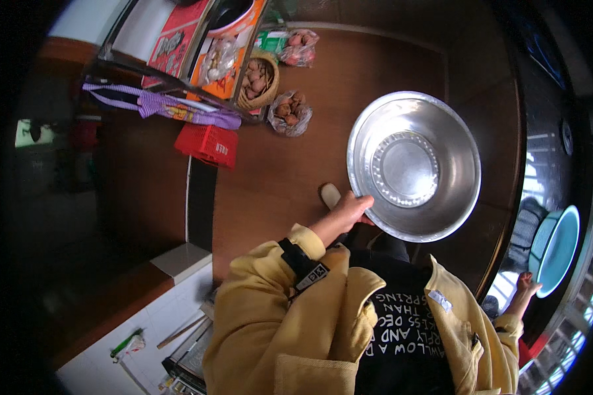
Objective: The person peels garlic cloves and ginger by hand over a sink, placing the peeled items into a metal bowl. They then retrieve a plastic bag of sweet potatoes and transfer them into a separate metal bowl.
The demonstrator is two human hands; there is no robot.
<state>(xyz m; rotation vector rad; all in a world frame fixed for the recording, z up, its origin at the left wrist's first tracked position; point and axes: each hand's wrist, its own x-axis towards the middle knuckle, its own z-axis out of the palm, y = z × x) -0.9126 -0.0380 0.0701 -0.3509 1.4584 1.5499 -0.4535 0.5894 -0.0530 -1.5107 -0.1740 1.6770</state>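
Note:
My left hand (348,210) grips the near left rim of a wide stainless steel basin (405,168), thumb over the edge. The basin hangs above the brown floor in front of me, tilted so that its bare inside shows. Off to the right, my right hand (526,286) has hold of the near rim of a light blue plastic basin (556,252). This one sits tilted at the dark glossy countertop (538,168); whether it touches the surface I cannot tell. A ribbed dark grey thing (526,224) shows beside it.
A storage rack (178,79) stands at the upper left. Beside it are a woven basket (259,81) of root vegetables and plastic bags of produce (290,113). A red plastic basket (208,144) sits below a purple striped bag (192,111). The counter edge (516,173) runs along my right.

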